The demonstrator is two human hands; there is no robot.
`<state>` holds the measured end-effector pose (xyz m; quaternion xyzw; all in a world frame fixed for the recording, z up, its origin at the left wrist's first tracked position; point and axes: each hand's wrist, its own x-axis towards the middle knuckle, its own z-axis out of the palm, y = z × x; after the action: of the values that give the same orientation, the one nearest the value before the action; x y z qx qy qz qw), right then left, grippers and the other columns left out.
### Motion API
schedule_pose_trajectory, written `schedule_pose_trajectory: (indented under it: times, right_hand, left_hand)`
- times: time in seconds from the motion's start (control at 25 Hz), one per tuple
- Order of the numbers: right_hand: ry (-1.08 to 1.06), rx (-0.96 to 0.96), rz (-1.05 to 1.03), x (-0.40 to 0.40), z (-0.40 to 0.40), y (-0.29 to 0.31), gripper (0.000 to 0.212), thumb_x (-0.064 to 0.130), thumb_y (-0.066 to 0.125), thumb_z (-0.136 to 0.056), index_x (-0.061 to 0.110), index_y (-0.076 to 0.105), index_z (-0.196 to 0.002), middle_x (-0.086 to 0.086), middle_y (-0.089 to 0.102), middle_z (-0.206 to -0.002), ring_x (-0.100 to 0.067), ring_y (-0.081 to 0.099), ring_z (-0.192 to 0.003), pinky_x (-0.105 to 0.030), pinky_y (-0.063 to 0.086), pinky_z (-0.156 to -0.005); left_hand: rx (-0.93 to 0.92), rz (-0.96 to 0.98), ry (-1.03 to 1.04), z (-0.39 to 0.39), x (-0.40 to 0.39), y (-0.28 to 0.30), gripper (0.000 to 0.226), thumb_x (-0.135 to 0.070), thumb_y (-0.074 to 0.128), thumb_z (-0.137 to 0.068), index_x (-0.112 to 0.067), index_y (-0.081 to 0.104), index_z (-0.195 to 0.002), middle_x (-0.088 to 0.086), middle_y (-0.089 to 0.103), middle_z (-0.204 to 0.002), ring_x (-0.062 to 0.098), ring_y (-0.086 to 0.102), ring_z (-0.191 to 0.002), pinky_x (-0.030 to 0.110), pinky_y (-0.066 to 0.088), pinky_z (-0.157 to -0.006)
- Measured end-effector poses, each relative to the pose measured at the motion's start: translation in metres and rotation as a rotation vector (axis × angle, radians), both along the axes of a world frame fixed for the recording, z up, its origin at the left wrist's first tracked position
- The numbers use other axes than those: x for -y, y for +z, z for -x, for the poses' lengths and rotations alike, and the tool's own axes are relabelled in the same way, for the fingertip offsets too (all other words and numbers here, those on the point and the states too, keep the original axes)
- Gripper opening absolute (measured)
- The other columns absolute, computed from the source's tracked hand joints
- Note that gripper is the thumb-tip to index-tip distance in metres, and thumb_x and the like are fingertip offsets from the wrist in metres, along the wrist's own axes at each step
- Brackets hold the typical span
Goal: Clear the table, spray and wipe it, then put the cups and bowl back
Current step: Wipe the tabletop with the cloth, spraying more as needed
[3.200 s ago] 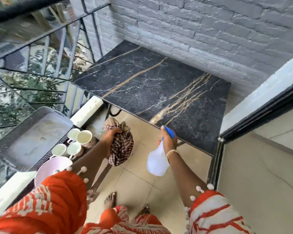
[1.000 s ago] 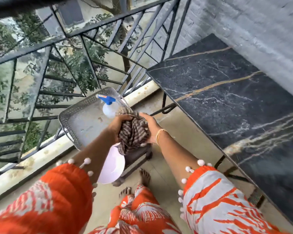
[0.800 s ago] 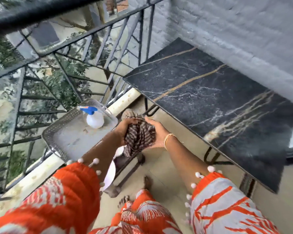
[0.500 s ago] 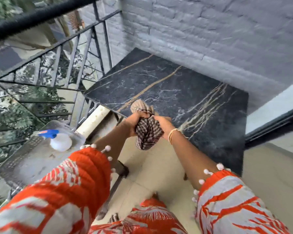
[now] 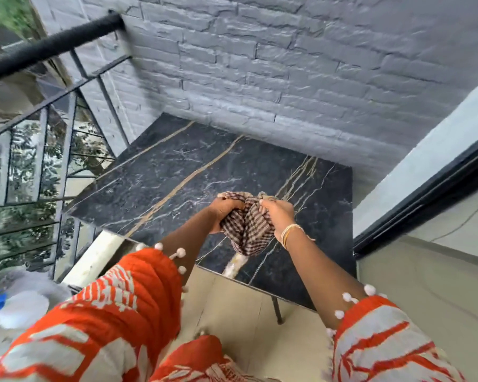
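Note:
A bunched brown checked cloth (image 5: 246, 230) hangs between both my hands above the front part of the black marble table (image 5: 177, 172). My left hand (image 5: 223, 213) grips its left side and my right hand (image 5: 278, 215) grips its right side, fingers curled into the fabric. Nothing stands on the dark tabletop with its gold and white veins. The white spray bottle with a blue head (image 5: 14, 307) lies blurred at the far left edge, on the grey tray. Cups and bowl are out of view.
A grey brick wall (image 5: 287, 73) backs the table. A black metal railing (image 5: 53, 133) runs along the left. A dark door frame (image 5: 425, 194) and pale wall close the right side. Beige floor tiles (image 5: 246, 312) lie below the table's front edge.
The spray bottle left my right hand and now lies on the tray. Both hands took the cloth and carried it from beside the tray to over the table.

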<state>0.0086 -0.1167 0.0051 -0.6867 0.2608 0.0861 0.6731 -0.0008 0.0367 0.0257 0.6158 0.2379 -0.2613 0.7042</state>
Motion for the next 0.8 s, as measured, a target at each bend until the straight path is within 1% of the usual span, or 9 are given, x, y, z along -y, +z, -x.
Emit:
schedule_pose_trajectory:
  times: [0.08, 0.2, 0.32, 0.44, 0.52, 0.6, 0.68, 0.72, 0.8]
  right_hand:
    - [-0.042, 0.024, -0.011, 0.008, -0.016, 0.001, 0.009, 0.009, 0.072, -0.073, 0.001, 0.068, -0.07, -0.011, 0.067, -0.069, -0.022, 0.062, -0.067, -0.034, 0.052, -0.064]
    - [-0.069, 0.036, 0.021, 0.018, -0.051, -0.004, 0.017, 0.009, 0.072, -0.075, -0.007, 0.069, -0.08, -0.01, 0.064, -0.072, -0.018, 0.058, -0.068, -0.03, 0.047, -0.061]
    - [-0.058, 0.066, 0.107, 0.02, -0.093, -0.01, 0.018, 0.015, 0.072, -0.075, -0.002, 0.069, -0.077, -0.009, 0.066, -0.07, -0.019, 0.057, -0.066, -0.03, 0.045, -0.061]
    - [-0.086, 0.081, 0.194, 0.018, -0.133, -0.016, 0.016, 0.02, 0.07, -0.077, 0.004, 0.067, -0.076, -0.01, 0.071, -0.076, -0.022, 0.06, -0.066, -0.03, 0.047, -0.061]
    - [-0.123, 0.103, 0.262, 0.016, -0.164, -0.019, 0.013, 0.021, 0.069, -0.08, 0.01, 0.065, -0.074, -0.004, 0.066, -0.071, -0.018, 0.056, -0.064, -0.028, 0.042, -0.057]
    - [-0.146, 0.13, 0.301, 0.016, -0.194, -0.023, 0.013, 0.02, 0.068, -0.082, 0.014, 0.063, -0.072, 0.0, 0.06, -0.067, -0.018, 0.053, -0.064, -0.027, 0.04, -0.06]
    - [-0.112, 0.069, 0.338, 0.016, -0.22, -0.032, 0.013, 0.026, 0.066, -0.085, 0.014, 0.067, -0.088, -0.005, 0.067, -0.082, -0.025, 0.061, -0.078, -0.032, 0.047, -0.069]
    - [-0.051, -0.009, 0.429, 0.015, -0.229, -0.037, 0.028, 0.032, 0.064, -0.086, 0.014, 0.066, -0.107, -0.01, 0.069, -0.101, -0.03, 0.062, -0.093, -0.035, 0.049, -0.08]
    - [0.141, -0.169, 0.737, 0.012, -0.24, -0.051, 0.065, 0.048, 0.06, -0.084, 0.02, 0.042, -0.14, -0.017, 0.052, -0.133, -0.038, 0.05, -0.12, -0.044, 0.043, -0.1]
  left_hand:
    - [0.035, -0.011, 0.003, -0.02, 0.009, -0.002, 0.048, -0.01, 0.066, -0.081, -0.003, 0.047, -0.124, 0.021, 0.067, -0.104, 0.031, 0.068, -0.084, 0.038, 0.058, -0.066]
    - [0.074, -0.047, -0.008, -0.058, 0.021, -0.006, 0.032, -0.004, 0.06, -0.086, -0.008, 0.049, -0.116, 0.019, 0.065, -0.105, 0.032, 0.065, -0.089, 0.043, 0.054, -0.082]
    - [0.114, -0.092, -0.03, -0.106, 0.028, -0.014, 0.028, 0.001, 0.056, -0.087, -0.008, 0.053, -0.114, 0.02, 0.064, -0.107, 0.033, 0.063, -0.097, 0.047, 0.052, -0.091]
    - [0.161, -0.109, -0.059, -0.152, 0.031, -0.025, 0.027, 0.004, 0.056, -0.086, -0.01, 0.057, -0.108, 0.019, 0.065, -0.108, 0.032, 0.064, -0.099, 0.048, 0.051, -0.093]
    - [0.156, -0.116, -0.075, -0.188, 0.031, -0.036, 0.033, 0.005, 0.058, -0.082, -0.008, 0.057, -0.112, 0.019, 0.066, -0.112, 0.033, 0.065, -0.101, 0.05, 0.052, -0.093]
    - [0.137, -0.12, -0.088, -0.223, 0.027, -0.051, 0.037, 0.005, 0.06, -0.079, -0.008, 0.057, -0.113, 0.02, 0.067, -0.112, 0.033, 0.066, -0.097, 0.051, 0.053, -0.09]
    - [0.124, -0.14, -0.118, -0.249, 0.024, -0.054, 0.027, 0.006, 0.058, -0.082, -0.009, 0.058, -0.104, 0.014, 0.067, -0.101, 0.026, 0.065, -0.082, 0.041, 0.056, -0.079]
    - [0.116, -0.172, -0.154, -0.257, 0.023, -0.052, 0.023, 0.005, 0.056, -0.085, -0.01, 0.058, -0.102, 0.012, 0.065, -0.096, 0.021, 0.062, -0.075, 0.034, 0.055, -0.07]
    - [0.123, -0.293, -0.252, -0.272, 0.019, -0.059, 0.022, 0.0, 0.057, -0.088, -0.009, 0.058, -0.108, 0.011, 0.06, -0.094, 0.017, 0.056, -0.069, 0.024, 0.048, -0.057]
